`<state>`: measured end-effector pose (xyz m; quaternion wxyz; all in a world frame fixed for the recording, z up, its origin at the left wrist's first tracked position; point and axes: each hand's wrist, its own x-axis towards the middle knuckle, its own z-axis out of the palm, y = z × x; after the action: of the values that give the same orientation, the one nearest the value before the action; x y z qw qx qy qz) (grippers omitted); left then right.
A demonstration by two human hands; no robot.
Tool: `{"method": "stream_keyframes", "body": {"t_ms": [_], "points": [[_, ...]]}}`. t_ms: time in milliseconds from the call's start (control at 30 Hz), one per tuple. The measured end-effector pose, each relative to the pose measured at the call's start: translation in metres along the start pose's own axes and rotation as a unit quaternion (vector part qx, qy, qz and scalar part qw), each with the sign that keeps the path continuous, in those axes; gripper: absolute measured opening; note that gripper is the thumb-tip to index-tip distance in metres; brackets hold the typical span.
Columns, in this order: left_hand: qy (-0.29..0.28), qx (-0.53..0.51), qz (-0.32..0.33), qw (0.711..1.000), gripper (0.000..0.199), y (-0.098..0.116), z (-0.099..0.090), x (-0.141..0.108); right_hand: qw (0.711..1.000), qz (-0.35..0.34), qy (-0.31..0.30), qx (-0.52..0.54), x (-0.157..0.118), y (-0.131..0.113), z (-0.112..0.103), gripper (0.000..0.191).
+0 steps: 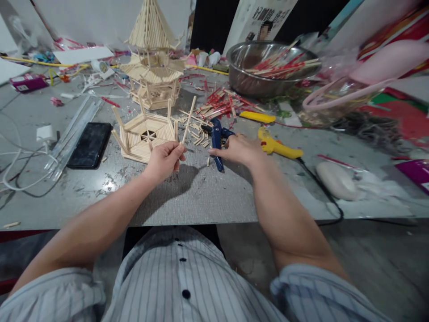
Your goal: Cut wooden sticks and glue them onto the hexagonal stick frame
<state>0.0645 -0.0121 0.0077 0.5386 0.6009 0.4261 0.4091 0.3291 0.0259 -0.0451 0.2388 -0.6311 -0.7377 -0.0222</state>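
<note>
steel bowl (243,80) at back right: red-and-pale sticks (279,69) inside; pink-handled container (323,112) just beside it, contents unclear; grey table (201,201) strewn with scraps, stick pagoda (152,74) at rear, dark phone (90,146) at left; pale wall (97,22) behind; left hand (167,156) pinches a wooden stick (190,117), tilted, near the hexagonal stick frame (132,154); right hand (239,150) at blue pliers (216,136), whether gripped cannot be told.
</note>
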Motion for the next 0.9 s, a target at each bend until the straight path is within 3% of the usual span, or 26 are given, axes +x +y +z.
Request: {"method": "stream_keyframes", "body": {"t_ms": [100, 233, 400, 533, 600, 700, 767, 900], "points": [[-0.001, 0.018, 0.0, 1.0, 0.022, 0.0, 0.0, 0.0, 0.983, 0.145, -0.079, -0.074, 0.001, -0.018, -0.008, 0.061], [-0.008, 0.037, 0.005, 0.999, 0.022, 0.0, -0.001, -0.001, 0.977, 0.165, -0.1, -0.09, 0.004, -0.034, -0.02, 0.042], [-0.003, 0.059, 0.018, 0.998, 0.023, -0.001, 0.0, -0.003, 0.988, 0.145, -0.017, -0.047, 0.007, -0.031, -0.023, 0.033], [0.012, 0.053, 0.036, 0.998, 0.021, 0.0, 0.001, -0.004, 0.979, 0.148, 0.034, 0.137, 0.007, -0.029, -0.03, 0.031], [0.026, 0.048, 0.047, 0.997, 0.02, 0.002, 0.001, -0.005, 0.944, 0.158, 0.018, 0.289, 0.005, -0.035, -0.039, 0.032], [0.052, 0.062, 0.07, 0.994, 0.022, 0.003, 0.0, -0.007, 0.855, 0.137, -0.017, 0.499, 0.001, -0.049, -0.05, 0.04], [0.064, 0.078, 0.089, 0.991, 0.024, 0.002, -0.001, -0.007, 0.815, 0.101, -0.036, 0.57, -0.002, -0.058, -0.054, 0.047], [0.072, 0.08, 0.108, 0.988, 0.022, -0.002, -0.002, -0.006, 0.778, 0.07, -0.1, 0.617, -0.006, -0.069, -0.05, 0.057]]}}
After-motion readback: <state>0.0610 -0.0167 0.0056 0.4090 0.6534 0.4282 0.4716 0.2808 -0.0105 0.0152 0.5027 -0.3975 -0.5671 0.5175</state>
